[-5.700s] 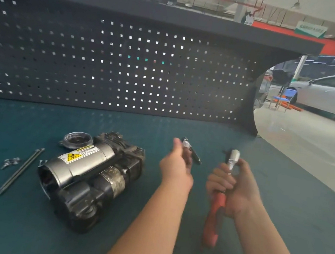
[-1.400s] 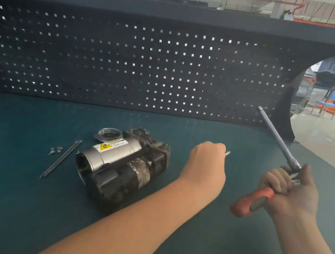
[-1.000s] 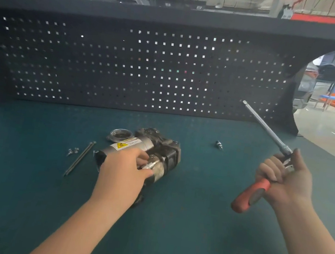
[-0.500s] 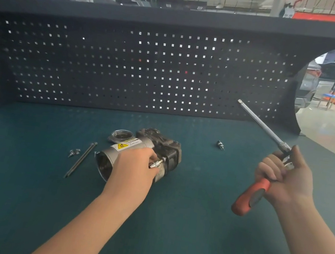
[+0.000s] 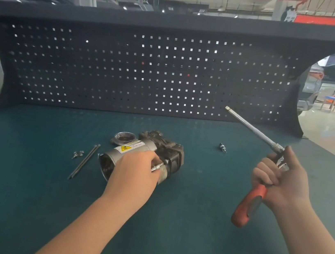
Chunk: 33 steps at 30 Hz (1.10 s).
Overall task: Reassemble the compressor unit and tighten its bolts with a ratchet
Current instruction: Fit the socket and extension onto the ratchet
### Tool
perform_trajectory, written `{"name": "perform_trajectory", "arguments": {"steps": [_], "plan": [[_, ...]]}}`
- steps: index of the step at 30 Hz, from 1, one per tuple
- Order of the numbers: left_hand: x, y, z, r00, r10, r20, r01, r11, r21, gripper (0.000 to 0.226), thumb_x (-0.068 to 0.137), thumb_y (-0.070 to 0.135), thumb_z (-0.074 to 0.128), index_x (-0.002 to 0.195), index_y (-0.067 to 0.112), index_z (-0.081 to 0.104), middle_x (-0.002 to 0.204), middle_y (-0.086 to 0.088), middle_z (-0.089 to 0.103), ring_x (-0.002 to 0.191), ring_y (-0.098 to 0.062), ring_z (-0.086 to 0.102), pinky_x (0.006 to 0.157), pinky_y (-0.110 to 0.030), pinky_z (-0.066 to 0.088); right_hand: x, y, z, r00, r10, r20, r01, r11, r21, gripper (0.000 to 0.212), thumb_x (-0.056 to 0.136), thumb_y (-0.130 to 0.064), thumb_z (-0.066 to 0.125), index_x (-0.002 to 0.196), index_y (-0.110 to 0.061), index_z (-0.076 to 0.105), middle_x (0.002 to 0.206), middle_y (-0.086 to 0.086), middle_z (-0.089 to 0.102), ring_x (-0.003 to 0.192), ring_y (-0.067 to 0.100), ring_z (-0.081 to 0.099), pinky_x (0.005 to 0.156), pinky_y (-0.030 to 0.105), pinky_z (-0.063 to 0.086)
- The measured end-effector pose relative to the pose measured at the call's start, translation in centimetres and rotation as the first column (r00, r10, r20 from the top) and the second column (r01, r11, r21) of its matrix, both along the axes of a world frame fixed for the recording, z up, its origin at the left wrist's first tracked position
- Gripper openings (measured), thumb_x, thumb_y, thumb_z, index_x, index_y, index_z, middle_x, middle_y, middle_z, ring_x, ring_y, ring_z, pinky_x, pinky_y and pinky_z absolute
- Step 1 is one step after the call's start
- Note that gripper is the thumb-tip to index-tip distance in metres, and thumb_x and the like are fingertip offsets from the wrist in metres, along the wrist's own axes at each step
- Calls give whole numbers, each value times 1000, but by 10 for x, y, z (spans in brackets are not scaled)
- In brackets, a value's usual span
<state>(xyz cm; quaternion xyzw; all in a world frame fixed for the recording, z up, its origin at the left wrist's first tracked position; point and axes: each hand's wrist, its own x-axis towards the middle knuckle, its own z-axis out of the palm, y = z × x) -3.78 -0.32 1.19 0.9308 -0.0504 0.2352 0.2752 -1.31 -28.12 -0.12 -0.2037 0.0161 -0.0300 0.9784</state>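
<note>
Compressor unit (image 5: 154,153): lies on its side near the middle of the green bench (image 5: 22,203), silver cylinder with a yellow warning label toward the person, dark dirty block toward the pegboard (image 5: 127,71).
Left hand (image 5: 134,176): fingers curled over the silver cylinder, gripping it; a small silver fitting (image 5: 157,167) pokes out between the fingers, and I can't tell whether it belongs to the unit or is a loose piece.
Right hand (image 5: 277,181): wrapped around the ratchet (image 5: 250,203) at the top of its orange handle, thumb raised, held up off the bench to the right, well apart from the compressor.
Ratchet shaft (image 5: 250,126): a long silver extension points up and away to the left, in front of the pegboard; its tip looks bare.
Round metal cap (image 5: 124,137): sits on the bench just behind the cylinder, touching or nearly so.
Long bolts (image 5: 84,161): thin dark rods lying side by side left of the unit.
Small fasteners (image 5: 77,154): a little silver cluster just left of the rods.
Small bit (image 5: 222,148): a dark piece alone on the bench, between the compressor and the right hand.
</note>
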Motion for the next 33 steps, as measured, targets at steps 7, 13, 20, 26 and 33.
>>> {"name": "perform_trajectory", "arguments": {"steps": [7, 13, 20, 26, 33], "plan": [[-4, 28, 36, 876, -480, -54, 31, 167, -985, 10, 81, 8, 68, 82, 6, 77, 77, 0, 72, 69, -9, 70, 70, -22, 53, -8, 21, 12, 997, 43, 70, -17, 941, -337, 57, 82, -71, 46, 59, -19, 50, 53, -6, 7, 43, 10, 3, 33, 21, 14], [19, 14, 45, 813, -524, 254, -94, -549, -830, 14, 83, 7, 62, 91, -4, 65, 84, -15, 72, 78, -26, 74, 70, -33, 62, -29, 66, 16, 921, 293, 257, -110, 827, -551, 58, 65, -67, 77, 65, -17, 49, 41, -7, 22, 36, 11, 9, 31, 18, 23], [28, 17, 29, 829, -515, 218, -90, -507, -857, 15, 89, 11, 62, 83, -1, 67, 85, -16, 72, 78, -25, 74, 65, -33, 62, -26, 74, 12, 660, 580, 478, -556, 804, -209, 53, 108, -43, 25, 102, 6, 47, 64, 5, 30, 53, 11, 19, 59, 39, 25], [26, 12, 32, 850, -481, 213, -58, -488, -871, 11, 86, 8, 63, 86, -3, 64, 81, -18, 72, 75, -25, 74, 67, -36, 62, -26, 72, 9, 634, 590, 500, -588, 788, -182, 50, 109, -41, 25, 103, 6, 43, 63, -1, 24, 56, 9, 18, 60, 39, 18], [28, 11, 22, 907, -397, 143, 2, -335, -942, 13, 82, 17, 71, 82, 4, 71, 76, -7, 72, 69, -16, 72, 66, -26, 61, -33, 68, 15, 889, 281, 362, 38, 742, -669, 56, 79, -64, 68, 80, -9, 54, 46, -1, 33, 32, 7, 22, 38, 18, 28]]}}
